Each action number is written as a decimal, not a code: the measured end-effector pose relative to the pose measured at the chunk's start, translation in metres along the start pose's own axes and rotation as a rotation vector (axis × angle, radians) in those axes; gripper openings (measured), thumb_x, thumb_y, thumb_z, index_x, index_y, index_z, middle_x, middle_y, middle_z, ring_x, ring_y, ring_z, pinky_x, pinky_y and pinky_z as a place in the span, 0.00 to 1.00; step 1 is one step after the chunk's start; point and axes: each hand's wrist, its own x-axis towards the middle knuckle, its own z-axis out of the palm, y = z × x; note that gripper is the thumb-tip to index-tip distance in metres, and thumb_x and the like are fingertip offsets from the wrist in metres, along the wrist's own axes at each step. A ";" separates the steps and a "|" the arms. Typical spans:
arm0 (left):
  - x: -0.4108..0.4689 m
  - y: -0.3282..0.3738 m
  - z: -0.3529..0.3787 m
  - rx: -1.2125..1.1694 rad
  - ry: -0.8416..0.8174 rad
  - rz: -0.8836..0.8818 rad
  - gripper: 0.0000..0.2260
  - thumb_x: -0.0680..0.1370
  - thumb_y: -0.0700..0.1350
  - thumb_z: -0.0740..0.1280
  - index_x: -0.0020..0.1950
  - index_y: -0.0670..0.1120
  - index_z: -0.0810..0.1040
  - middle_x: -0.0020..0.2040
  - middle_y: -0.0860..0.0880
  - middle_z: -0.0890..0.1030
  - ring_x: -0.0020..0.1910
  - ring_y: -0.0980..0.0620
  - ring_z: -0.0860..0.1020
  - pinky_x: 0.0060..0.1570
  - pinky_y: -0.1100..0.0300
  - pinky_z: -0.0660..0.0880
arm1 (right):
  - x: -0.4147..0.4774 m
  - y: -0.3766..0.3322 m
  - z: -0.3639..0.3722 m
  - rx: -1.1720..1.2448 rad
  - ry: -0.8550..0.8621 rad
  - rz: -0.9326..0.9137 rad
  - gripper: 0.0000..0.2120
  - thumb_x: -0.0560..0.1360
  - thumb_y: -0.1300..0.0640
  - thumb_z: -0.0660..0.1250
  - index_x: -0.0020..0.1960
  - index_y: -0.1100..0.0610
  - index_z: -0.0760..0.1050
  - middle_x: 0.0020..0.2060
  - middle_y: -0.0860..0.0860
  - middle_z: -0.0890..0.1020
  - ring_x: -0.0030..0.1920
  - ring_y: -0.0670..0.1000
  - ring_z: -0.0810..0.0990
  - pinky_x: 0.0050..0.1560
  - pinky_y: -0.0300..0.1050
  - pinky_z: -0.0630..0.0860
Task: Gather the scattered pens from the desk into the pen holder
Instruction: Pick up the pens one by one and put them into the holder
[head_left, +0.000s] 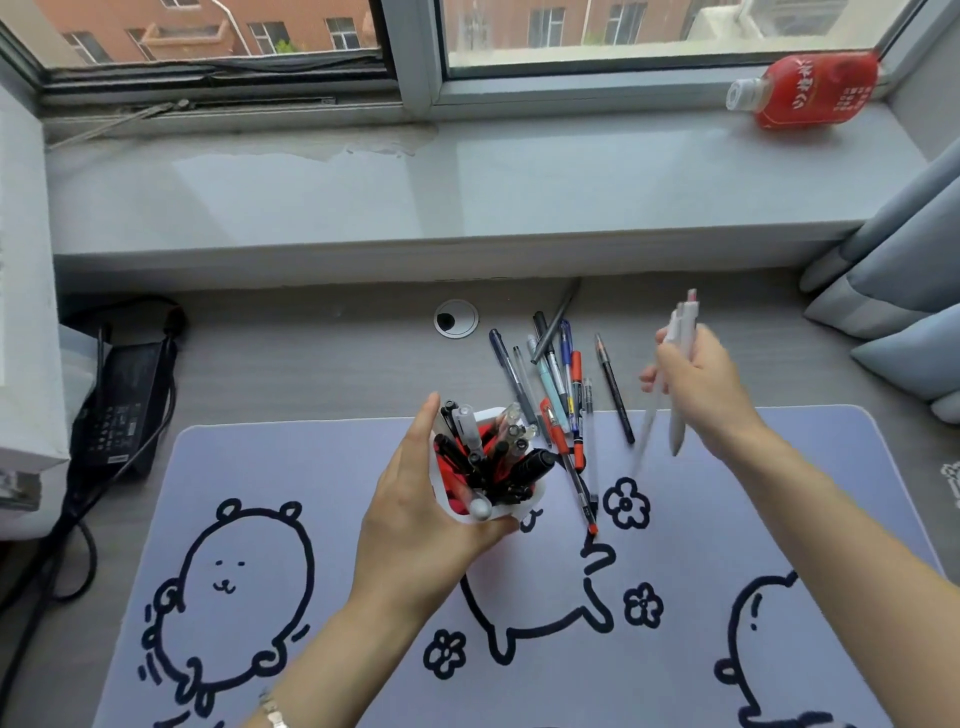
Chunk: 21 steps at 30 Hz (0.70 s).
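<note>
At the middle of the desk mat (311, 467), the pen holder (470, 512) stands crowded with dark and clear pens, its white rim and red inside just showing. The left hand (415, 519) is wrapped around its near side, steadying or lifting it; whether its base touches the mat cannot be told, since the hand covers it. Just to its right, a loose pile of scattered pens (558, 384) lies across the mat's far edge and the bare desk (311, 353), with a dark pencil (614, 389) slightly apart. Beyond that, the right hand (696, 384) is closed around a small bunch of white pens (678, 374), raised above the desk and blurred, so their count is uncertain. By the look of it the job is well past half done: the holder is full, one bunch is in hand, and roughly a dozen pens remain. A red bottle (810, 91) lies on the windowsill (467, 182).
</note>
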 end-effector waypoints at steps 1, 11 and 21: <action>0.000 0.000 0.001 -0.007 0.001 -0.004 0.49 0.56 0.53 0.79 0.66 0.73 0.52 0.58 0.64 0.70 0.60 0.49 0.75 0.49 0.45 0.79 | -0.014 -0.016 -0.004 0.166 -0.048 -0.032 0.09 0.78 0.64 0.53 0.42 0.52 0.65 0.35 0.52 0.73 0.36 0.51 0.77 0.44 0.45 0.79; -0.009 0.015 0.009 0.005 0.030 0.058 0.48 0.58 0.53 0.79 0.69 0.64 0.54 0.63 0.62 0.69 0.64 0.55 0.70 0.60 0.58 0.70 | -0.097 -0.042 0.050 0.594 0.093 -0.211 0.10 0.80 0.63 0.52 0.45 0.50 0.64 0.32 0.47 0.69 0.31 0.42 0.70 0.38 0.34 0.73; -0.018 0.019 0.006 0.017 -0.012 0.057 0.49 0.55 0.54 0.79 0.68 0.68 0.53 0.63 0.62 0.71 0.62 0.57 0.72 0.59 0.58 0.71 | -0.091 -0.041 0.064 0.610 0.035 -0.477 0.09 0.77 0.62 0.52 0.47 0.49 0.65 0.33 0.43 0.73 0.34 0.44 0.72 0.41 0.35 0.73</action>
